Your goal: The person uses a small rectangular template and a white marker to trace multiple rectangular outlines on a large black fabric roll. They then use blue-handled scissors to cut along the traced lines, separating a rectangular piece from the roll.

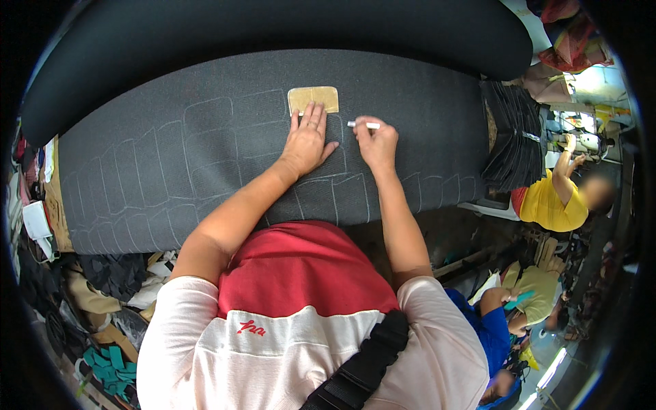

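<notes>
Many scraps (109,369) lie heaped at the near left, teal ones among black and beige, and a pale board (61,239) shows at the left end of my dark cloth (424,116). The cloth stretches before me from left to right, with a thick black roll (273,31) along its far side. Pale outlines run over it: narrow ones in rows at the left, larger ones with rounded corners toward the middle, and more along the near edge as far as the right.

My left hand (305,142) lies palm down at the middle. Its middle fingers are nearly together, the little finger stands a bit apart to the left, and the thumb sticks out to the right. My fingertips rest on the near edge of the card (313,98), a tan piece with rounded far corners that lies flat on the cloth, just right of a drawn outline.

To the right of the card and a little nearer, my right hand (378,142) pinches a white pen (364,125) between thumb and fingers, one end pointing left. I cannot tell whether the pen touches the cloth.

Farther right, black pieces (512,137) sit stacked on the cloth's end, with a pale band across them. Beyond them, a person in yellow (557,205) has their hands at a machine (589,143).
</notes>
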A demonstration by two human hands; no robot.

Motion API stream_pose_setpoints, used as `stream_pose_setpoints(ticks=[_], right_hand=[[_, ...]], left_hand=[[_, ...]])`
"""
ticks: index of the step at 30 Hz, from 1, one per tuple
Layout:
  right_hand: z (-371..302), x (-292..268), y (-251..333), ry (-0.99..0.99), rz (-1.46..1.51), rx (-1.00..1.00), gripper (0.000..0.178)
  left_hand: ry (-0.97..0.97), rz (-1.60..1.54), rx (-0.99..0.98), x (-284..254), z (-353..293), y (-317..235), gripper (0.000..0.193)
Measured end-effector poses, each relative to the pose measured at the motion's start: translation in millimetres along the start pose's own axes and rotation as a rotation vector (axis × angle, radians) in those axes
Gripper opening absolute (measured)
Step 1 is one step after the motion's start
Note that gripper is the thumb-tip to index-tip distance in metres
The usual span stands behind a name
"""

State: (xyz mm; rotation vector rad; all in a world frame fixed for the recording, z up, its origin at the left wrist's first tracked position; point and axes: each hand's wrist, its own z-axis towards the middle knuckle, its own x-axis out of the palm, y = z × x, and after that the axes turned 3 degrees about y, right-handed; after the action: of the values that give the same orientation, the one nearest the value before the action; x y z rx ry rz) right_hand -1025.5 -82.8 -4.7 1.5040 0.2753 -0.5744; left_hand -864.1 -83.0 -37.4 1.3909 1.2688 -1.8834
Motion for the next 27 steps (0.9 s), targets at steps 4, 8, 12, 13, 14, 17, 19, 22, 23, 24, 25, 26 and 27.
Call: stream_pose_setpoints(ticks=[4, 8, 12, 13, 14, 17, 19, 22, 23, 24, 25, 26, 27], right_hand=[[36, 13, 2, -0.037, 0.011, -0.105, 0.018], [60, 44, 17, 0.104, 0.064, -0.129, 0.019], [69, 83, 32, 0.283, -0.011, -0.14, 0.021], [70, 90, 33, 0.331, -0.071, -0.121, 0.021], [71, 94, 34, 0.341, -0.171, -0.163, 0.021], [75, 92, 31, 0.287, -0.305, -0.178, 0.02], [80, 82, 26, 0.202, -0.302, -0.13, 0.02], [84, 65, 18, 0.072, -0.195, -0.069, 0.019], [83, 61, 16, 0.013, -0.202, -0.051, 0.019], [82, 57, 15, -0.045, -0.225, -0.003, 0.018], [80, 55, 14, -0.062, -0.19, -0.013, 0.017], [76, 55, 14, -0.072, -0.17, 0.012, 0.016], [72, 54, 14, -0.081, -0.148, 0.038, 0.016]], left_hand=[[-0.008, 0.011, 0.014, 8, 3, 8, 0.076], [-0.078, -0.021, 0.009, 10, -2, 7, 0.076], [0.008, -0.066, -0.046, 4, 1, 7, 0.074], [0.066, -0.08, -0.064, 3, 2, 8, 0.074], [0.107, -0.094, -0.064, 2, 3, 9, 0.074], [0.092, -0.124, -0.044, 2, 2, 9, 0.076], [0.008, -0.076, -0.024, 2, 2, 9, 0.077], [0.013, -0.039, -0.022, 5, 1, 9, 0.078], [0.025, -0.025, -0.019, 5, 2, 9, 0.079], [0.015, -0.035, -0.014, 5, 3, 10, 0.078], [-0.003, -0.041, -0.007, 6, 4, 10, 0.078], [0.007, -0.055, -0.004, 6, 3, 11, 0.077], [-0.015, -0.05, -0.004, 6, 2, 11, 0.078]])
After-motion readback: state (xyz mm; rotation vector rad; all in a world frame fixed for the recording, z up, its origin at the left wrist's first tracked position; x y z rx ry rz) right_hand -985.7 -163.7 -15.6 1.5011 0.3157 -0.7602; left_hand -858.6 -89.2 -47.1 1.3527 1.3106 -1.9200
